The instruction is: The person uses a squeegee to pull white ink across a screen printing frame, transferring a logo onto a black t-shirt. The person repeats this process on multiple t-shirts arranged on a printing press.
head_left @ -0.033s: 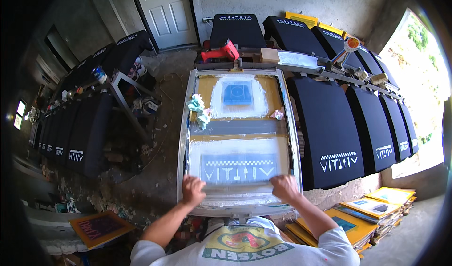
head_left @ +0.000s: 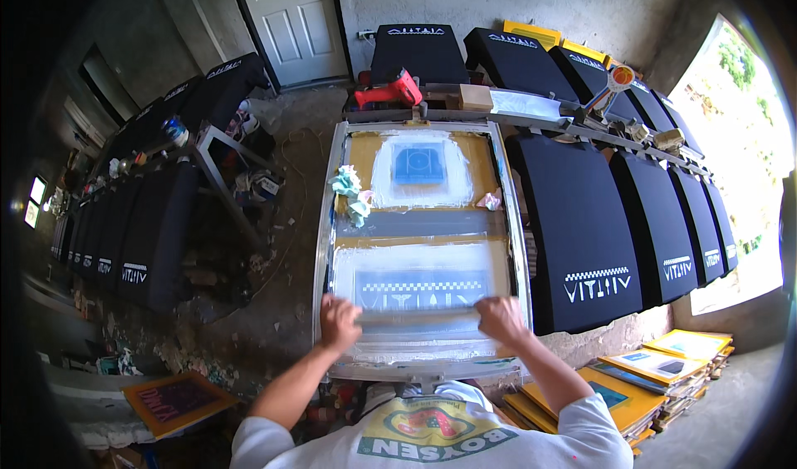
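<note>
Left hand (head_left: pixel 339 323) is clenched over the left end of a squeegee (head_left: pixel 419 315), knuckles up, forearm entering from 6 o'clock. Right hand (head_left: pixel 501 318) grips the right end of the same bar in the same way. Squeegee lies crosswise on the mesh of a printing screen (head_left: pixel 419 220), touching it, at the near edge of the lower stencil, a checkered band with angular marks showing white on blue-grey.

Screen: metal frame (head_left: pixel 324 245), long axis running 12 to 6 o'clock, filling the middle of the view. White ink is smeared around the lower stencil and around a second blue square stencil toward 12 o'clock. A grey tape band crosses the mesh between the two. Crumpled pale green rags (head_left: pixel 350 193) sit on the mesh at the left edge, toward 10 o'clock of the screen; a small pale wad (head_left: pixel 491 201) lies at the right edge.

At 12 o'clock beyond the frame, a red heat gun (head_left: pixel 390 91) rests on the press arm. From 1 to 3 o'clock, black panels (head_left: pixel 581 236) lean in a row, each bearing the white print near its lower end. More black panels (head_left: pixel 149 236) line 9 to 10 o'clock. Yellow-framed screens (head_left: pixel 656 369) are stacked at 4 o'clock; another lies at 7 o'clock. White door (head_left: pixel 290 21) at 11 o'clock.
</note>
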The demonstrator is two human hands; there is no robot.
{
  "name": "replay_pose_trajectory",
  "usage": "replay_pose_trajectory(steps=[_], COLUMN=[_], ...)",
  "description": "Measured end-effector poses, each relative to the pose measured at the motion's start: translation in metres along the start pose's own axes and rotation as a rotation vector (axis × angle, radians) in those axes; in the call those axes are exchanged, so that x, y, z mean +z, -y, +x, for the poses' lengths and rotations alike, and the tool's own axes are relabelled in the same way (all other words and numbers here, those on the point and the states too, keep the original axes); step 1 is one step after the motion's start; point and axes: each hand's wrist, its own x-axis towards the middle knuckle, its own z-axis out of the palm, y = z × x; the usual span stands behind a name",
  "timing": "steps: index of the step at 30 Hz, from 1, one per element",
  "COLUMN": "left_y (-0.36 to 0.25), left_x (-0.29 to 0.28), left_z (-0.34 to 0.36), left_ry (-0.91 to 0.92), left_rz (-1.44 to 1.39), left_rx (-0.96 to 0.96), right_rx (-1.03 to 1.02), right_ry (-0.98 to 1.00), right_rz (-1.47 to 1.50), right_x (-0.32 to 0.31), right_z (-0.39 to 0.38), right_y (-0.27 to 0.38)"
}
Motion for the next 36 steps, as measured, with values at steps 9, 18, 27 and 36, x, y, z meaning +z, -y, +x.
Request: replay_pose_trajectory(steps=[9, 18, 27, 36], left_y=[0.055, -0.055, 0.017, -0.013], left_x=[0.033, -0.034, 0.062, 0.04], left_z=[0.027, -0.087, 0.065, -0.006], left_ry=[-0.118, 0.079, -0.119, -0.063], left_rz=[0.095, -0.08, 0.016, 0.009], left_rx=[-0.022, -0.093, 0.005, -0.057], right_rx=[0.001, -0.072, 0.007, 0.083], right_ry=[-0.079, -0.112, -0.229, -0.217], right_rz=[-0.111, 0.055, -0.082, -0.025], right_x=[0.01, 0.026, -0.019, 0.027], right_z=[0.076, -0.098, 0.064, -0.016], right_y=[-0.003, 0.038, -0.051, -0.016])
